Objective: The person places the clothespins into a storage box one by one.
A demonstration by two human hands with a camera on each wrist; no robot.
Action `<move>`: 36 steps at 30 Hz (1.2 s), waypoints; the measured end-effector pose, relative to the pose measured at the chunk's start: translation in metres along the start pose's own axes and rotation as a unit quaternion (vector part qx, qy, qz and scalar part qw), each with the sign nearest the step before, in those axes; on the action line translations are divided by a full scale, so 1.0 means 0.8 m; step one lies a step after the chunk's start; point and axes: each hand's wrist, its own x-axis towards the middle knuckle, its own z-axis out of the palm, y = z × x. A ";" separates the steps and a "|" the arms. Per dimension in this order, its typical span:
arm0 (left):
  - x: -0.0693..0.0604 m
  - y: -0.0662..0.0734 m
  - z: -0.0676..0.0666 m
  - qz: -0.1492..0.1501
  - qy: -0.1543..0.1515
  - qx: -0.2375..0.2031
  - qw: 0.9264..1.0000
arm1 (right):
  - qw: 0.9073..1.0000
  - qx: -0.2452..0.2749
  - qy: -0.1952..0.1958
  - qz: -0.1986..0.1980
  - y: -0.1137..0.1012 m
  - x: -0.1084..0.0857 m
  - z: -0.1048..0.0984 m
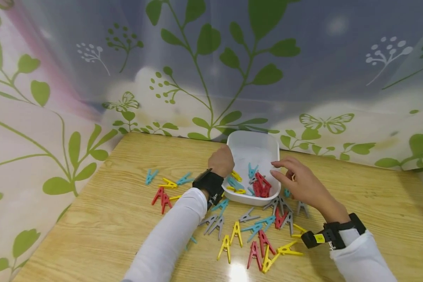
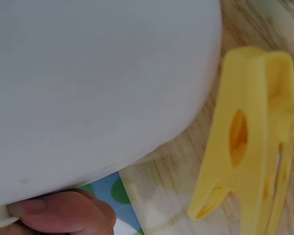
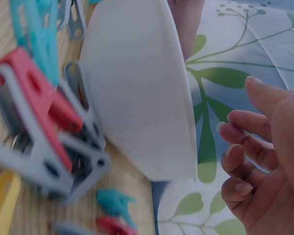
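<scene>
Taking the white bin [image 1: 246,148] as clock centre, saw pale sleeves [image 1: 169,231] nearest, reaching in from eight and four o'clock, with black wrist straps [image 1: 208,181] beyond the cuffs. At six, on the wood-grain tabletop [image 1: 102,219], found scattered yellow clips [image 1: 236,227] and red clips [image 1: 254,248]; a little farther off, blue clips [image 1: 268,220] and grey clips [image 1: 247,216], some close by the bin's front wall. Between eight and nine, spotted a smaller mixed group, well apart from the bin. At nine, noted the left hand [image 1: 221,160], thumb and fingers curled onto the bin's rim; at three, the right hand [image 1: 304,184], fingers parted, loosely bent, holding nothing, just beside the rim. Inside the bin, saw red at five, yellow at eight. Found the bin itself at the tabletop's far side, before a leaf-patterned backdrop [image 1: 127,84] at twelve.
</scene>
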 end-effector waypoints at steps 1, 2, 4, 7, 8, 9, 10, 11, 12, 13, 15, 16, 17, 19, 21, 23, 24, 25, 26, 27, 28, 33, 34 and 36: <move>0.000 0.000 0.000 0.001 -0.001 0.000 1.000 | 1.000 0.000 0.002 0.005 0.002 -0.003 -0.002; 0.001 0.000 0.001 0.002 -0.002 0.000 1.000 | 1.000 -0.005 0.005 0.009 0.004 -0.005 -0.003; 0.002 -0.001 0.002 0.003 -0.004 -0.002 1.000 | 1.000 -0.015 0.011 0.022 0.009 -0.011 -0.006; 0.002 -0.002 0.003 0.005 -0.005 -0.004 1.000 | 0.998 -0.041 0.017 0.047 0.016 -0.022 -0.012; 0.002 -0.002 0.004 0.005 -0.006 -0.006 1.000 | 0.997 -0.050 0.016 0.056 0.020 -0.026 -0.013; 0.001 -0.002 0.004 0.006 -0.006 -0.007 1.000 | 0.996 -0.056 0.013 0.065 0.023 -0.030 -0.016; 0.001 -0.002 0.004 0.006 -0.007 -0.009 1.000 | 0.995 -0.059 0.006 0.076 0.026 -0.034 -0.018; 0.001 -0.002 0.004 0.006 -0.007 -0.010 1.000 | 0.994 -0.063 -0.001 0.088 0.029 -0.038 -0.020; 0.000 -0.002 0.004 0.005 -0.008 -0.012 1.000 | 0.993 -0.066 -0.011 0.099 0.032 -0.041 -0.021; 0.000 -0.002 0.004 0.004 -0.008 -0.014 1.000 | 0.991 -0.072 -0.019 0.112 0.035 -0.045 -0.022; 0.000 -0.002 0.003 0.003 -0.008 -0.014 1.000 | 0.986 -0.082 -0.039 0.141 0.039 -0.053 -0.023; -0.001 -0.002 0.003 0.003 -0.009 -0.013 1.000 | 0.983 -0.090 -0.051 0.155 0.040 -0.057 -0.022; -0.001 -0.001 0.003 0.003 -0.008 -0.012 1.000 | 0.979 -0.098 -0.060 0.169 0.041 -0.061 -0.021; 0.000 -0.002 0.003 0.005 -0.006 -0.009 1.000 | 0.972 -0.111 -0.078 0.192 0.042 -0.067 -0.019; 0.001 -0.001 0.003 0.008 -0.005 -0.008 1.000 | 0.966 -0.116 -0.093 0.211 0.042 -0.073 -0.016; 0.002 -0.003 0.002 0.009 -0.006 -0.008 1.000 | 0.963 -0.116 -0.102 0.223 0.040 -0.076 -0.013; 0.002 -0.004 0.002 0.008 -0.007 -0.008 1.000 | 0.961 -0.117 -0.104 0.227 0.040 -0.078 -0.011; 0.002 -0.004 0.001 0.007 -0.009 -0.008 1.000 | 0.960 -0.117 -0.106 0.232 0.039 -0.079 -0.010; 0.002 -0.004 0.001 0.006 -0.011 -0.009 1.000 | 0.959 -0.119 -0.106 0.234 0.038 -0.080 -0.008; 0.002 -0.005 0.001 0.005 -0.012 -0.009 1.000 | 0.958 -0.120 -0.107 0.239 0.037 -0.081 -0.006; 0.002 -0.005 0.002 0.004 -0.014 -0.009 1.000 | 0.957 -0.121 -0.106 0.240 0.036 -0.082 -0.005; 0.001 -0.004 0.002 0.002 -0.015 -0.010 1.000 | 0.954 -0.111 -0.094 0.264 0.032 -0.089 0.004; 0.001 -0.003 0.001 0.003 -0.014 -0.010 1.000 | 0.953 -0.111 -0.090 0.266 0.031 -0.091 0.005; 0.000 -0.001 0.001 0.006 -0.013 -0.009 1.000 | 0.952 -0.114 -0.082 0.271 0.030 -0.093 0.007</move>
